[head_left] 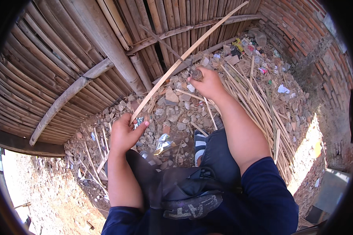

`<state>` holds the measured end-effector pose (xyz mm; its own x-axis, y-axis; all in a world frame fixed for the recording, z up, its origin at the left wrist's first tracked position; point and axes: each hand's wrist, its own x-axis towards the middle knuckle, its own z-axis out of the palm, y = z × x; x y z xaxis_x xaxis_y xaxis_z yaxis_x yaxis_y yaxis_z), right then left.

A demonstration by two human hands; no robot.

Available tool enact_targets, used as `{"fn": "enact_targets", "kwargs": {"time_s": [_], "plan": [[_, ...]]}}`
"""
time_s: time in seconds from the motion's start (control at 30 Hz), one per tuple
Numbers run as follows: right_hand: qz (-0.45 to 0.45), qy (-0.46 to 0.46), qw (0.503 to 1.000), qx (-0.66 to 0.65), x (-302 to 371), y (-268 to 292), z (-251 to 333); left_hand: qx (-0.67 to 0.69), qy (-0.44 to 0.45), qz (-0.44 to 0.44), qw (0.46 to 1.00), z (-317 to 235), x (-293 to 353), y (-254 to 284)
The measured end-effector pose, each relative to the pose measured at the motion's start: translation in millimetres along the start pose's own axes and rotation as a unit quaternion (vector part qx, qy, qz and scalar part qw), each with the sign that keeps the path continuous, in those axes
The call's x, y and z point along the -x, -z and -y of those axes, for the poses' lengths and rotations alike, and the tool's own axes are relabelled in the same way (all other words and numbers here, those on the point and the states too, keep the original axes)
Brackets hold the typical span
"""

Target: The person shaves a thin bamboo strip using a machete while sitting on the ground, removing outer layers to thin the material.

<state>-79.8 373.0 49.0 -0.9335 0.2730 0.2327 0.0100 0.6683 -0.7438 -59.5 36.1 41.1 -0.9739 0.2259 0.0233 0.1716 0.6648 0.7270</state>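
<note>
My left hand [127, 132] is closed round the near end of a long pale bamboo strip [192, 46]. The strip slants up and away to the right, past my right hand, and its far end overlaps the bamboo wall in view. Closed in my right hand [208, 83] is the stubby handle of a long knife [166, 45]. Its thin dark blade points up and to the left, crossing the strip. Whether blade and strip touch, I cannot tell.
A pile of split bamboo strips [259, 102] lies right of my legs on stony ground [172, 117]. A bamboo wall [62, 66] stands ahead and left, a brick wall [302, 31] at the right. Several scraps of litter [283, 89] are scattered about.
</note>
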Motion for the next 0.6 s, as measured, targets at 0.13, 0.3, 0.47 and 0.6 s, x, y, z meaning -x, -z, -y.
{"fn": "enact_targets", "kwargs": {"time_s": [0.13, 0.3, 0.47, 0.6], "plan": [[0.104, 0.055, 0.989, 0.088, 14, -13, 27, -0.001, -0.002, 0.001, 1.0, 3, -1, -8], [0.161, 0.187, 0.956, 0.156, 15, -27, 26, -0.024, -0.01, 0.018, 0.999, 3, 3, -4], [0.083, 0.067, 0.991, 0.081, 1, -6, 4, 0.053, 0.026, 0.017, 0.998, -7, 3, 4], [0.033, 0.043, 0.998, 0.046, 2, -8, 0, -0.019, 0.008, 0.0, 1.0, -4, 1, 3]]}}
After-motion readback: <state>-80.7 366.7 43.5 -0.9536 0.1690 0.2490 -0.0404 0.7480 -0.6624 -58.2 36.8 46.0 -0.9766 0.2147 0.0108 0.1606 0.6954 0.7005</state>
